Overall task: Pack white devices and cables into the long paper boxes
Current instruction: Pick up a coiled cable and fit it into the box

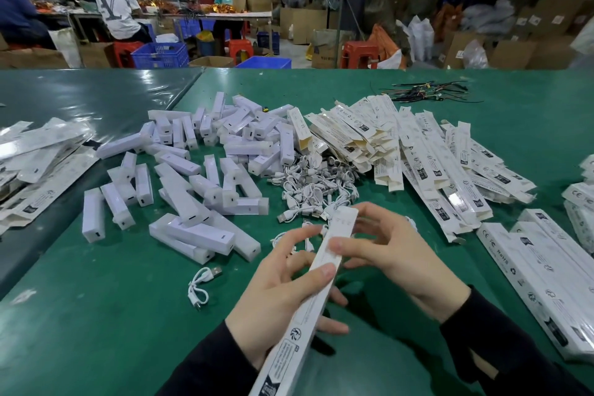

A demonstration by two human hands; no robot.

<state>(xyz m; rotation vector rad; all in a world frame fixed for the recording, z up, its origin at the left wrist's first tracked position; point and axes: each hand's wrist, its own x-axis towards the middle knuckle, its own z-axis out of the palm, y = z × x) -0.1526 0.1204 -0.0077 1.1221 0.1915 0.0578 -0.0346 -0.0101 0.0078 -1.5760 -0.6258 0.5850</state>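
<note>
I hold one long white paper box (316, 283) slanting from the bottom centre up toward the middle of the green table (96, 315). My left hand (283, 286) grips its middle, thumb on top. My right hand (392, 244) holds the box's far end with thumb and fingers. A pile of white devices (205, 170) lies ahead on the left. White cables (311, 183) are heaped just beyond the box's far end. One loose cable (201, 286) lies left of my left hand. Flat empty boxes (418, 151) are piled ahead on the right.
Filled or closed boxes (546, 273) lie in a row at the right edge, and more flat boxes (38, 164) sit at the far left. Thin dark wires (427, 93) lie at the back right. Several people (115, 3) work at tables far behind.
</note>
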